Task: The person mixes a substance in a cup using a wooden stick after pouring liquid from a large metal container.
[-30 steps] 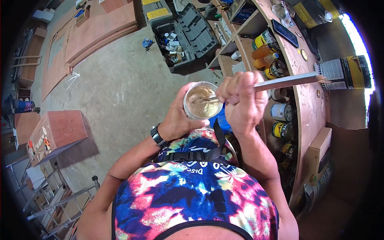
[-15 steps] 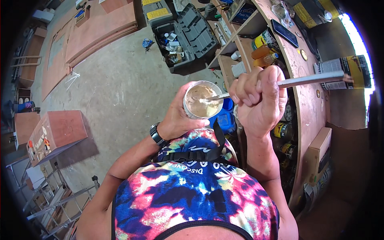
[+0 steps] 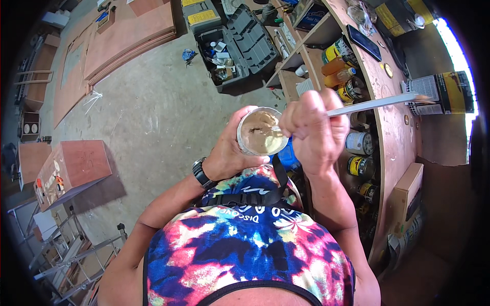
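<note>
Lying inside the white cup (image 3: 243,146), tan paste (image 3: 259,142) meets a stick (image 3: 377,103).

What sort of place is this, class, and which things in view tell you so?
Probably a workshop for wood and paint work: there is an open toolbox, large wooden panels at the upper left, and several cans on the right.

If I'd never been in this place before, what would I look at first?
Probably the bright, splotchy sleeveless top, big at the bottom middle. Just above it, the left hand holds a pale cup of tan paste, and the right hand grips a long stick slanting over it. Near the top, a dark toolbox lies open on the floor.
</note>
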Demonstrator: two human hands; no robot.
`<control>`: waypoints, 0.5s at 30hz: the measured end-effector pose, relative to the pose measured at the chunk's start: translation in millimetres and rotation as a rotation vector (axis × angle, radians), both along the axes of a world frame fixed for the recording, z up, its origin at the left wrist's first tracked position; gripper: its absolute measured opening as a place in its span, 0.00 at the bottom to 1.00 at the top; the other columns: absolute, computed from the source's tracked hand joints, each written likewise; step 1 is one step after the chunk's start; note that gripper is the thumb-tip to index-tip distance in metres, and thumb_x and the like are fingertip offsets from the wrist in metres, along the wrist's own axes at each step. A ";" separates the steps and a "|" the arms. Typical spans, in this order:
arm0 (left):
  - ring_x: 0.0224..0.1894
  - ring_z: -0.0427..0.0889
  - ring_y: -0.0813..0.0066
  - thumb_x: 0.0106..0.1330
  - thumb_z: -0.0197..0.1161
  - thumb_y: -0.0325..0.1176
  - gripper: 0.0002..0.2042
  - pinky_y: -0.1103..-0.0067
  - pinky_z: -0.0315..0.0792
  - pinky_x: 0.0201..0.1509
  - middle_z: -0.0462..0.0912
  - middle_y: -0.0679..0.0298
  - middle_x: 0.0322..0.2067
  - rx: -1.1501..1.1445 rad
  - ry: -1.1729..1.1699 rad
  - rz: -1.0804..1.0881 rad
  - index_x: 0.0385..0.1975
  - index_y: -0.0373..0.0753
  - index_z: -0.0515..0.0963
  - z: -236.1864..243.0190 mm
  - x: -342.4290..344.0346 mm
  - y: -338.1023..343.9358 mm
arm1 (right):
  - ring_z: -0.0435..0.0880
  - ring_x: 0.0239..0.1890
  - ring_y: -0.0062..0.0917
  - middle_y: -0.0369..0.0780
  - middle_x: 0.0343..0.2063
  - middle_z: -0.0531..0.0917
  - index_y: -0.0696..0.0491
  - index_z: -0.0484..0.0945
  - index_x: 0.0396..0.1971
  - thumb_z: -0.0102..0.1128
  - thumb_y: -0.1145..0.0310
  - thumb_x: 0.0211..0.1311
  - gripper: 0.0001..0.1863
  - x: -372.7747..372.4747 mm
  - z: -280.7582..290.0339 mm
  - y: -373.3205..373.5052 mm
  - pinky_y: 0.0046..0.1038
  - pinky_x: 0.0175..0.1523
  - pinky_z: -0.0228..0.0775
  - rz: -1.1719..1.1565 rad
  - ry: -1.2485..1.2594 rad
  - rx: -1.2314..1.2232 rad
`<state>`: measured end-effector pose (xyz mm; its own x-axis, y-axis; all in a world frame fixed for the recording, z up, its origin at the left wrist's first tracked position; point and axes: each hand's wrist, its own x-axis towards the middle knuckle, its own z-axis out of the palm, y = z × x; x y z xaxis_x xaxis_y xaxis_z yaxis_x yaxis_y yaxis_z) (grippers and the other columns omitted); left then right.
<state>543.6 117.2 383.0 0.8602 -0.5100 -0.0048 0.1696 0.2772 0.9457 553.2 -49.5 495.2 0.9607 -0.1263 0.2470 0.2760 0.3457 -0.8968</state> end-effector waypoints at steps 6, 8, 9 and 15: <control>0.69 0.68 0.71 0.49 0.83 0.26 0.52 0.69 0.64 0.74 0.68 0.61 0.66 -0.116 0.096 -0.005 0.73 0.39 0.54 3.6 -0.4 -1.2 | 0.63 0.19 0.15 0.33 0.18 0.69 0.52 0.62 0.26 0.53 0.73 0.77 0.15 0.6 15.1 -1.3 0.24 0.25 0.59 0.032 -0.151 0.079; 0.69 0.68 0.70 0.48 0.83 0.26 0.52 0.69 0.64 0.74 0.69 0.61 0.66 -0.064 0.047 -0.004 0.73 0.39 0.54 3.3 1.3 -0.7 | 0.65 0.21 0.15 0.34 0.18 0.72 0.53 0.63 0.26 0.55 0.72 0.77 0.16 -1.5 0.8 -0.3 0.24 0.27 0.61 0.053 -0.185 0.073; 0.69 0.68 0.70 0.48 0.83 0.26 0.52 0.69 0.64 0.74 0.69 0.61 0.66 -0.016 0.004 0.002 0.73 0.39 0.55 2.3 2.5 0.2 | 0.66 0.21 0.15 0.34 0.19 0.73 0.53 0.64 0.26 0.56 0.71 0.76 0.16 -1.7 -9.6 -2.5 0.23 0.27 0.60 0.043 -0.189 -0.013; 0.69 0.68 0.70 0.47 0.83 0.26 0.52 0.69 0.64 0.74 0.69 0.61 0.66 0.012 0.012 0.004 0.73 0.39 0.55 0.8 -1.3 0.5 | 0.63 0.21 0.13 0.32 0.18 0.71 0.53 0.67 0.23 0.61 0.74 0.73 0.17 -0.9 -23.5 -7.0 0.22 0.27 0.56 0.142 -0.074 -0.164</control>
<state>542.3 117.7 383.8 0.8621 -0.5063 -0.0210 0.1798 0.2668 0.9468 552.3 -56.6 471.8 0.9446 0.0566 0.3232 0.3017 0.2373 -0.9234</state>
